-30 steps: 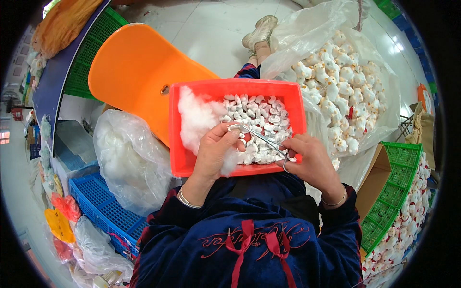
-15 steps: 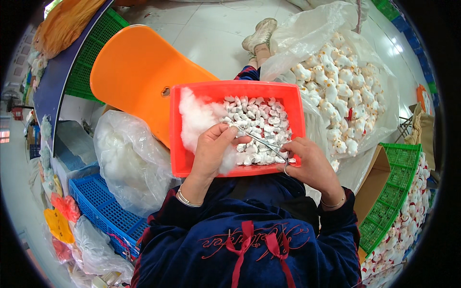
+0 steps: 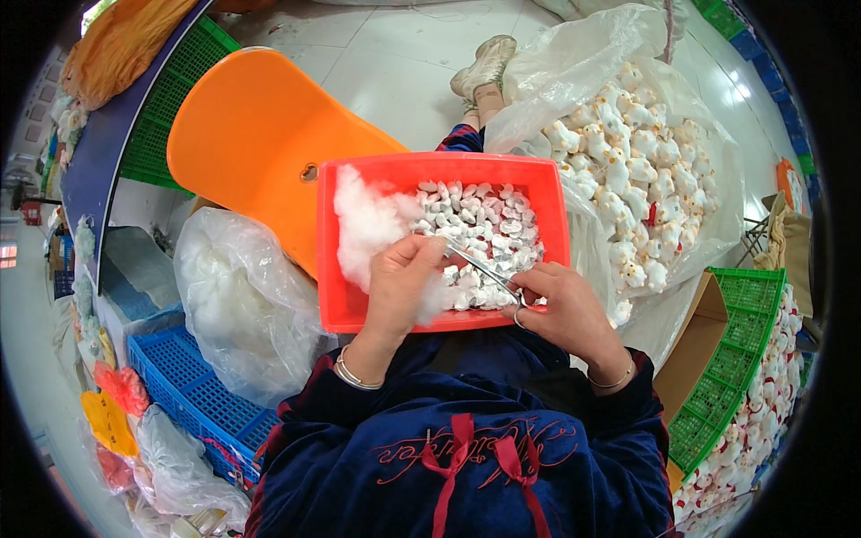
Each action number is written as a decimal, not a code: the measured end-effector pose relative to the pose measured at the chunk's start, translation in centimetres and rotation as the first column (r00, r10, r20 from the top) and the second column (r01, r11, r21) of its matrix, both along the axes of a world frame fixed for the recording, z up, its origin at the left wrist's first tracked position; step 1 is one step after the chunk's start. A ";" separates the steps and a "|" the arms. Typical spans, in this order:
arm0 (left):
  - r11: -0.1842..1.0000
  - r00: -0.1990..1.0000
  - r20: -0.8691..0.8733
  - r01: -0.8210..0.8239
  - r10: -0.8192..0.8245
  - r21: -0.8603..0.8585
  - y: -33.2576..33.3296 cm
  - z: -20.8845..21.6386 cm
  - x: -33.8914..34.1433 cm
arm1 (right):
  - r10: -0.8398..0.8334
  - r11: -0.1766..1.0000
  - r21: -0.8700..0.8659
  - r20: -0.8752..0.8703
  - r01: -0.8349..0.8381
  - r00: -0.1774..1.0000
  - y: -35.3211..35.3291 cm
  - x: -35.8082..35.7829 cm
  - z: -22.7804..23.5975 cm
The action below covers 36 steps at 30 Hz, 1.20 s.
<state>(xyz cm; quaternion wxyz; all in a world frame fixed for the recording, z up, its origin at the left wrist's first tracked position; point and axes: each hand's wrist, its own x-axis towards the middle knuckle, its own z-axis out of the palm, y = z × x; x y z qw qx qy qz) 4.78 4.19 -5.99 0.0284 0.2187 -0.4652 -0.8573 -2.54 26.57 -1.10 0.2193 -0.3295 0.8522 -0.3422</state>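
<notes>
— Head view: what packaging sits around the red tray (image 3: 334, 269)?
— A clear bag of white stuffing (image 3: 242, 296) lies left of it; a big clear bag of small white toys (image 3: 628, 161) lies right, above a green crate (image 3: 735, 359).
— And the hands?
— Both rest in the tray on the lap. The left hand (image 3: 399, 282) pinches a small white toy (image 3: 429, 240); the right hand (image 3: 560, 309) grips metal forceps (image 3: 484, 266) pointing at it.

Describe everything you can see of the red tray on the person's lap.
The red tray is a shallow rectangular bin, plastic by its look, resting level on the lap. White stuffing fills its left part, small white toy pieces its right. The left hand and right hand, with metal forceps, work over its near edge.
</notes>
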 end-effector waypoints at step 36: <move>0.972 0.986 -0.155 0.019 -0.057 -0.233 -1.4 0.1 0.1 | 0.053 0.984 -0.178 0.146 -0.027 0.988 0.4 0.0 -2.3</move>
